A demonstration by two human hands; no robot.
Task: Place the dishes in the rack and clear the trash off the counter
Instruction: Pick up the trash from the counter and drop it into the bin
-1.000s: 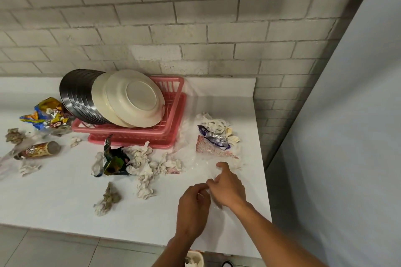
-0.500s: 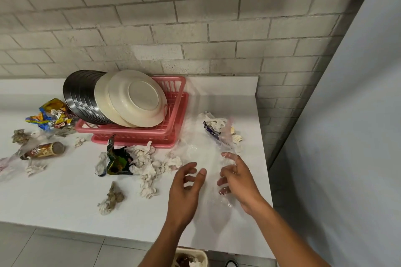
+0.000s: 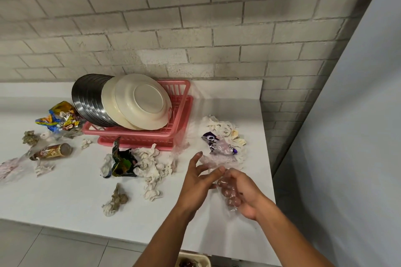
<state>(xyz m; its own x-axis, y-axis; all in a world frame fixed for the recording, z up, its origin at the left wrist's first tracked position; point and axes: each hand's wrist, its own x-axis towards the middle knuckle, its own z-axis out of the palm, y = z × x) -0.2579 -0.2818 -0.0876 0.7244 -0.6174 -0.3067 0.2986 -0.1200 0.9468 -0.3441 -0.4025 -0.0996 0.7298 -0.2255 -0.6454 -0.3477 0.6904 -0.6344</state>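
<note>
Trash: lots of it lies on the white counter (image 3: 65,191), and the piece being picked up is a clear plastic bag (image 3: 218,160).
Dishes: the cream plates (image 3: 141,102) and dark plates (image 3: 91,97) stand in the pink rack (image 3: 180,106), so that part looks done.
Step now: clearing the trash, starting at the right end of the counter.
Right hand (image 3: 245,195): its fingers are curled round the near end of the bag, and they show through the thin plastic.
Left hand (image 3: 198,182): its fingers are stretched out and loose. The tips touch the plastic, but they do not grab it.
Where the bag is: it sits between the two hands. Its far end trails on the counter toward a purple wrapper (image 3: 213,140).
Next move: I think the floppy bag needs scrunching into a ball with both hands. Then it can be lifted off and dropped in the bin (image 3: 193,261) that peeks out under the counter edge.
Watch out: the purple wrapper touches the plastic. I cannot tell if it is on the bag or inside it, so it may get dragged along.
Left to do: the white tissue pile (image 3: 149,162), a green wrapper (image 3: 122,161), a blue and yellow wrapper (image 3: 58,117) and a brown bottle (image 3: 53,151) are all well apart from the hands.
</note>
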